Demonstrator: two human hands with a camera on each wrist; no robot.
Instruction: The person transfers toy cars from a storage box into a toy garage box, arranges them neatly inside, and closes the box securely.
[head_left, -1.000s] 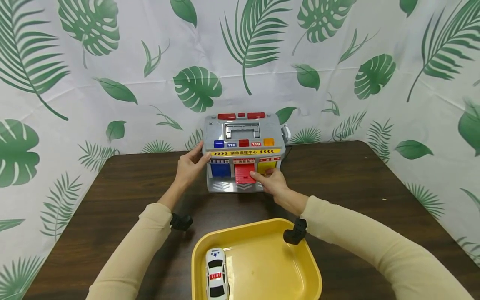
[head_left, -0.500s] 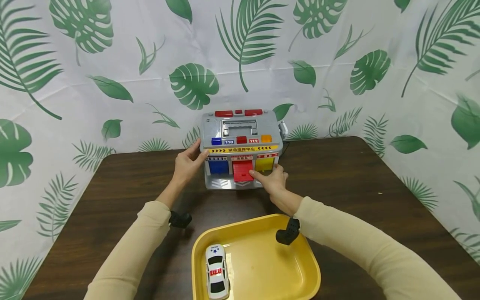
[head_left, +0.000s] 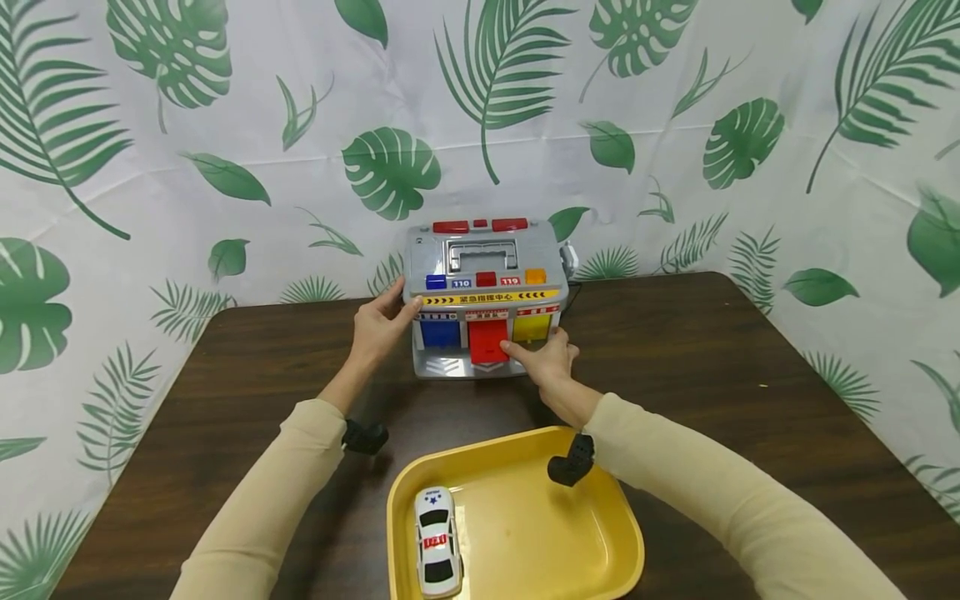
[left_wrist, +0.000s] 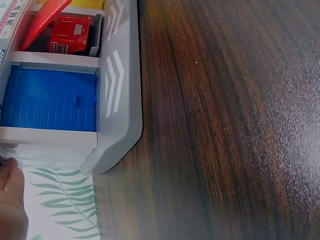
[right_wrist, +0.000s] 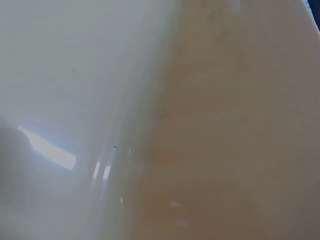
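A grey toy emergency station [head_left: 427, 250] stands against the backdrop. My left hand [head_left: 377, 333] grips its left side, thumb at the front upper edge and fingers round the side. The middle red garage door [head_left: 486, 340] tilts outward. In the left wrist view a red toy fire truck [left_wrist: 69, 36] shows in the bay behind it. My right hand [head_left: 551, 367] holds this door at its lower right corner, thumb on its face; some fingertips are hidden. On either side, the blue door [head_left: 441, 334] and the yellow door [head_left: 531, 328] hang down.
Nearer me, a yellow tray [head_left: 636, 550] holds a white toy police car [head_left: 437, 550] along its left side. The right wrist view shows only the tray's blurred surface. A leaf-print cloth [head_left: 480, 167] hangs behind the dark wooden table [head_left: 705, 358].
Both hands keep their places on the station. The red door looks brighter now. Only small shifts of the whole head view show otherwise.
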